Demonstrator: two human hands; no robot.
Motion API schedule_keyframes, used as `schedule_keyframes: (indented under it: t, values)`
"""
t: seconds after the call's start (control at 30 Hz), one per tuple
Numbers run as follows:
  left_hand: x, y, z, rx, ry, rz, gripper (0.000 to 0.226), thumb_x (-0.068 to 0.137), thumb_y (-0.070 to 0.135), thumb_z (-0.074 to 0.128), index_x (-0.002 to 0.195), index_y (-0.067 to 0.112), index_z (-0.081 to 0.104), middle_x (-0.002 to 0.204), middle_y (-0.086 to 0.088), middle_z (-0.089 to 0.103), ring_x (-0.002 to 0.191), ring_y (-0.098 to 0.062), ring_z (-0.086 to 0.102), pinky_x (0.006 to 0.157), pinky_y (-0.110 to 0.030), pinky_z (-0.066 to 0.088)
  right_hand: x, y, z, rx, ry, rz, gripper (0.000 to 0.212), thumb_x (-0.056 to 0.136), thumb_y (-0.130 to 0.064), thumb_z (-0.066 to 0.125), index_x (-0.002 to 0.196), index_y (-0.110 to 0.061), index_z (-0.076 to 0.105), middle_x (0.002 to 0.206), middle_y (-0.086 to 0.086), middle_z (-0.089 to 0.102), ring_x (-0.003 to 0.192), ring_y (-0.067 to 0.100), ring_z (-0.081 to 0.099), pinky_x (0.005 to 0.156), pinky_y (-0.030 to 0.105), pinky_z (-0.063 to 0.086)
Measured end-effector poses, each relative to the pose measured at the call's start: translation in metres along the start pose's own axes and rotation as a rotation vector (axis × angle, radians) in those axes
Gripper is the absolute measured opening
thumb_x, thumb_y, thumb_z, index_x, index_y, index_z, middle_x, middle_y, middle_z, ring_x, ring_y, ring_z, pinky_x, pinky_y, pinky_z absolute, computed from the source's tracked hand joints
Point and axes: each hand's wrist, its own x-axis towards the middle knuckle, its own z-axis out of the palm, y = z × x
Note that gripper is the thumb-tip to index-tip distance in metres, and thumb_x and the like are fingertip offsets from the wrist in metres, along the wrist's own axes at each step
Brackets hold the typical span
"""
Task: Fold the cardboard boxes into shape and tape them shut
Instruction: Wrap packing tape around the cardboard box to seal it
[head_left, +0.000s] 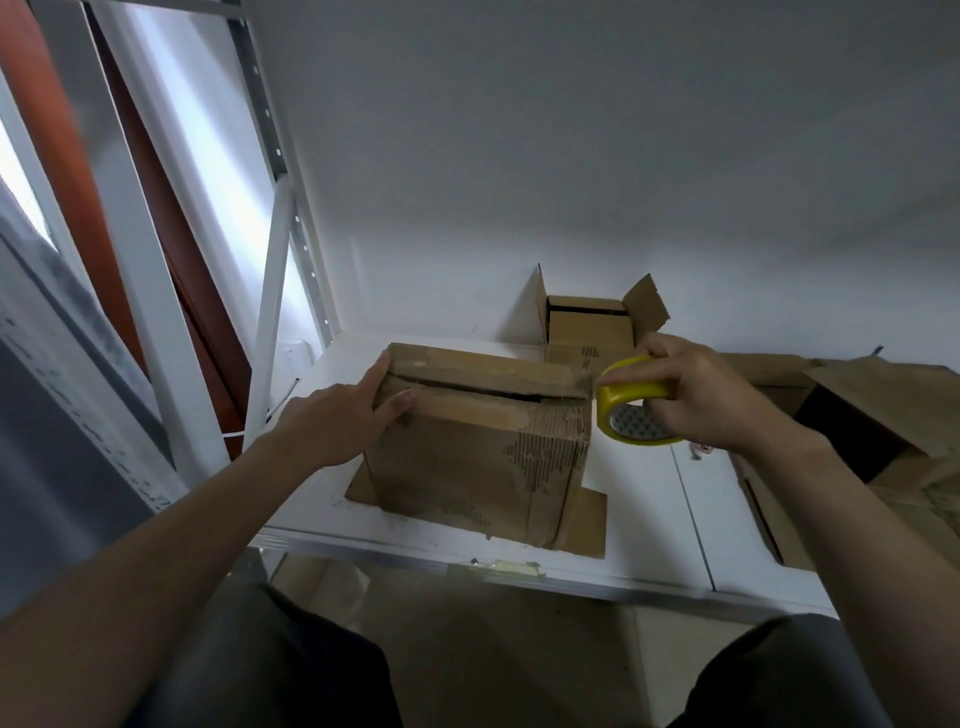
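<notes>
A worn brown cardboard box (467, 457) stands on the white shelf (649, 525), its top flaps folded down with a dark seam between them. My left hand (343, 415) presses on the box's upper left corner, fingers straight along the flap edge. My right hand (701, 389) grips a yellow roll of tape (631, 402) right at the box's upper right corner. Two bottom flaps stick out flat under the box.
A second box (589, 325) with open flaps stands behind, against the white wall. More flattened and open cardboard (857, 431) lies at the right. A white metal rack post (270, 291) rises at the left. The shelf's front edge (493, 564) runs just above my knees.
</notes>
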Motion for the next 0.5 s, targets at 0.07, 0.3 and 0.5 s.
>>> schedule_keyframes:
  t: [0.07,0.3,0.5]
  values:
    - [0.001,-0.001,0.001,0.000,-0.002,-0.007,0.087,0.086,0.077,0.010,0.159,0.035,-0.011,0.106,-0.005,0.068,0.080,-0.015,0.060,0.074,-0.034,0.049,-0.004,0.002,0.008,0.021,-0.041,0.023,0.066,0.078,0.008,0.063,0.115,-0.047,0.066,0.100,0.010,0.053,0.092,0.027,0.053,0.073,0.039,0.050]
    - [0.007,-0.004,0.007,-0.057,-0.012,0.011,0.087,0.087,0.075,0.013,0.160,0.032,-0.010,0.143,-0.011,0.056,0.114,-0.029,0.062,0.102,-0.047,0.050,-0.011,0.007,0.030,0.048,0.012,0.001,0.073,0.078,0.016,0.062,0.121,-0.042,0.061,0.094,0.006,0.051,0.091,0.022,0.048,0.072,0.029,0.041]
    - [-0.002,0.000,-0.002,0.227,0.100,0.053,0.094,0.081,0.075,-0.006,0.162,0.026,0.001,0.170,0.003,-0.007,0.156,-0.024,-0.013,0.123,-0.061,0.005,-0.012,0.009,0.036,0.005,0.039,0.021,0.070,0.081,0.013,0.061,0.126,-0.040,0.064,0.093,-0.010,0.042,0.093,0.014,0.039,0.071,0.015,0.033]
